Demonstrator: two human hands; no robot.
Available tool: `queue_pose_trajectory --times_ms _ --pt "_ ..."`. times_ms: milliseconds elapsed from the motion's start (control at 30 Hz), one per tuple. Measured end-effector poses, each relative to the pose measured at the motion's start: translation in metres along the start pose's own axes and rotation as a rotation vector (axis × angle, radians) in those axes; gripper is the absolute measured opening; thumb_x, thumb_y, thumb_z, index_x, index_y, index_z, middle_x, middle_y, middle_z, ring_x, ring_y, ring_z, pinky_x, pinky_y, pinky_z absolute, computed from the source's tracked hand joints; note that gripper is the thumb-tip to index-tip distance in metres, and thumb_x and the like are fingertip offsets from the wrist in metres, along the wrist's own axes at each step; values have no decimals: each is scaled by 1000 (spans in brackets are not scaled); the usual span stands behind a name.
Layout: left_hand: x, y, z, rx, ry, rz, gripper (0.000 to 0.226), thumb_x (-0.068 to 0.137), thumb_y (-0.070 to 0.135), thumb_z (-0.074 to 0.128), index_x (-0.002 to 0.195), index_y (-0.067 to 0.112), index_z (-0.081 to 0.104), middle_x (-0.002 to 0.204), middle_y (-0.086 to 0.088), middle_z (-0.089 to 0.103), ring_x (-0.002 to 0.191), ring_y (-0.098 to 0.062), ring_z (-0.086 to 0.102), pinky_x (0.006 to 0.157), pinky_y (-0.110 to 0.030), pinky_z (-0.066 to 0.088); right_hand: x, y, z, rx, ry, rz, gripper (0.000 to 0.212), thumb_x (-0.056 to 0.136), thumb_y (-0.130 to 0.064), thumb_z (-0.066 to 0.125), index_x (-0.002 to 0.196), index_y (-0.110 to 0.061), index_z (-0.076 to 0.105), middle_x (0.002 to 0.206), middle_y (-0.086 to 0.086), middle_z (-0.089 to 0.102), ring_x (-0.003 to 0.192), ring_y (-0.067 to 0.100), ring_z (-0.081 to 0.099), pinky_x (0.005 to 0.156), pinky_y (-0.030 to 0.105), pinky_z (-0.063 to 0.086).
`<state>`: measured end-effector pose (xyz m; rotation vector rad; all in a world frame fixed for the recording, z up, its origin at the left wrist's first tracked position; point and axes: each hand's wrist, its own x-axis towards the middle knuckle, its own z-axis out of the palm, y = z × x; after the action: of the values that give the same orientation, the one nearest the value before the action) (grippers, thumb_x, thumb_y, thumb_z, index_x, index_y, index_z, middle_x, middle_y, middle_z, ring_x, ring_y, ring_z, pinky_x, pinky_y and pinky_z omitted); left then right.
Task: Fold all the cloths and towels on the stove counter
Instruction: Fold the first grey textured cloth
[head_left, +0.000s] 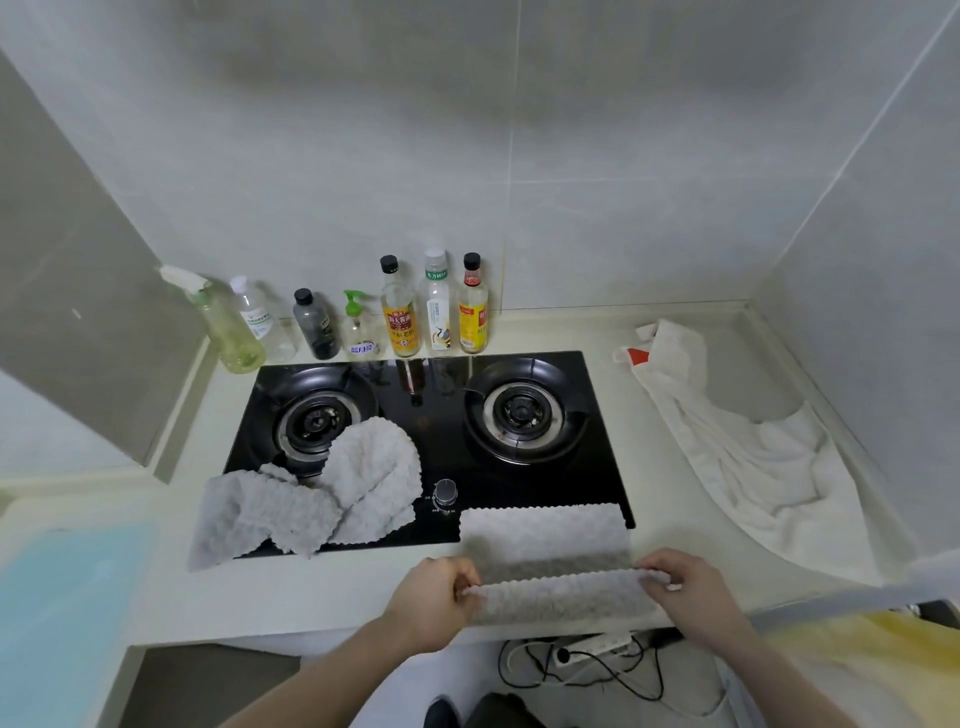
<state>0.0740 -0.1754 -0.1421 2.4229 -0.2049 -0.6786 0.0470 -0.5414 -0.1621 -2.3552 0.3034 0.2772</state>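
Observation:
A grey waffle-textured cloth (545, 540) lies flat at the front of the counter, its far part over the stove's front right edge. My left hand (431, 597) pinches its near left corner and my right hand (685, 582) pinches its near right corner, with the near edge lifted off the counter. A second grey cloth (317, 493) lies crumpled over the stove's front left. A white towel (737, 447) with a red mark sprawls unfolded along the right counter.
A black two-burner gas stove (431, 410) with a knob (445, 492) fills the counter's middle. Several bottles (400, 317) line the back wall. A light blue board (62, 597) sits at left. Cables and a power strip (587, 654) lie on the floor below.

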Motion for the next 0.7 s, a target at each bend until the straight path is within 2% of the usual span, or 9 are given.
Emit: queue_pose_trajectory --times_ms 133,200,300,367,467,567,700 --pt "11 -6 -8 -46 2 6 5 88 33 64 85 30 66 73 11 65 58 -2 56 56 -20 48 12 -13 5 42 45 58 22 86 -15 77 84 -36 74 88 -19 74 78 -8 64 69 6 46" --pt "19 -7 -12 -34 7 16 4 89 32 63 88 30 67 77 12 66 61 -1 58 54 -16 47 19 -18 7 62 69 84 22 86 -17 77 86 -39 72 89 -19 73 77 -5 64 68 6 45" --pt "30 -8 -16 -6 40 -1 4 89 32 63 89 36 63 84 15 67 76 -1 62 69 -17 49 28 -22 10 69 71 101 16 88 -23 74 93 -38 72 89 -17 71 80 3 65 70 16 46" --pt "38 -8 -17 -12 57 -28 6 89 30 63 90 36 62 84 15 66 77 -1 62 69 -15 47 34 -24 13 81 90 95 15 88 -22 74 95 -35 72 90 -15 71 82 7 65 75 23 46" --pt "51 -6 -18 -18 79 -53 11 89 26 63 88 37 60 82 14 66 73 -2 62 69 -18 50 45 -26 17 96 113 87 17 87 -18 74 92 -33 72 88 -13 71 81 10 64 79 25 47" --pt "62 -1 -18 -21 105 -94 11 90 24 61 86 35 60 79 14 68 73 -4 65 72 -28 56 57 -20 18 87 106 87 19 86 -18 73 90 -36 71 88 -16 71 82 7 65 75 22 48" --pt "77 5 -14 -26 155 -141 10 90 24 60 92 34 62 83 15 68 78 -4 65 76 -33 58 78 -13 18 54 83 69 22 86 -16 73 92 -36 69 86 -16 70 78 0 64 65 8 42"
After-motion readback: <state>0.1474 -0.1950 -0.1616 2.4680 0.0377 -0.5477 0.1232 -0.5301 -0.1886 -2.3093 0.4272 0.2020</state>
